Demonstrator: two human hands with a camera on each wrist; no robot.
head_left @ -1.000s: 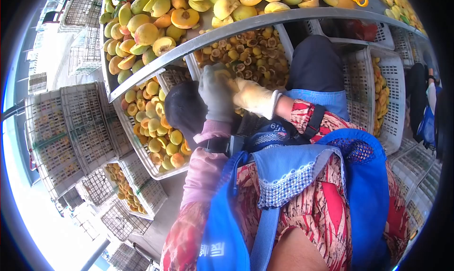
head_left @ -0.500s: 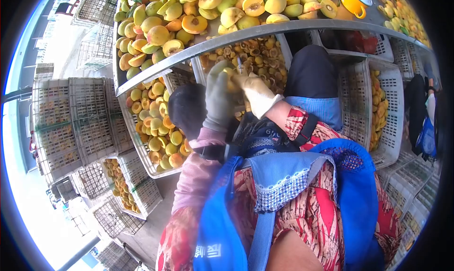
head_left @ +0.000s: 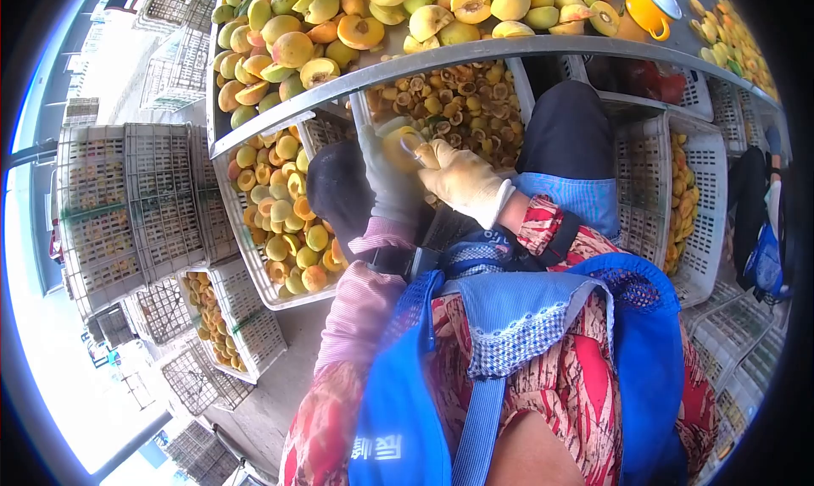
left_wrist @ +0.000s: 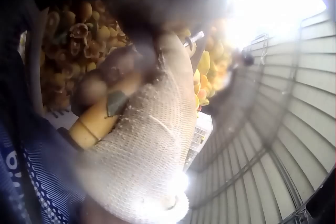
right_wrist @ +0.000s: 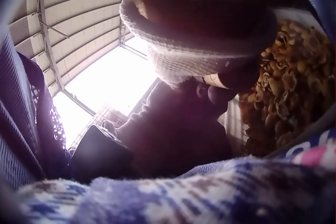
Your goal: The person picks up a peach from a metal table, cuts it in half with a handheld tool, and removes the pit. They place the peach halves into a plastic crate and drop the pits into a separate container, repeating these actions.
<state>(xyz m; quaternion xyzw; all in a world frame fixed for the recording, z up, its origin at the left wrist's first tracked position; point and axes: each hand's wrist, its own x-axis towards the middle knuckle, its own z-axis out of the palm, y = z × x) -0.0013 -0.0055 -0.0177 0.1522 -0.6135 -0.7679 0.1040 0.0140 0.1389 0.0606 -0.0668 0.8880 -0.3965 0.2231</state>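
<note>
In the head view my left hand (head_left: 392, 181), in a grey glove, holds a yellow peach (head_left: 398, 144), blurred and partly hidden by the fingers. My right hand (head_left: 468, 181), in a cream knit glove, meets it from the right. The left wrist view shows that hand gripping a pitting tool by its yellowish handle (left_wrist: 92, 129); a thin metal tip (left_wrist: 195, 39) sticks out past the fingers. Both hands work between the knees, over a crate of scooped peach scraps (head_left: 462, 105). In the right wrist view the glove cuff (right_wrist: 173, 56) hides most of the hand.
A metal-edged table (head_left: 424, 61) piled with halved peaches (head_left: 360, 33) stands ahead, with a yellow mug (head_left: 651, 10) on it. A crate of peach halves (head_left: 288, 215) sits at the left knee. Stacked crates (head_left: 127, 206) stand farther left; another crate (head_left: 708, 206) is on the right.
My right hand has shifted slightly right and down, and the left hand's grey fingers have spread, so more of the peach shows. The head view has tilted a little.
</note>
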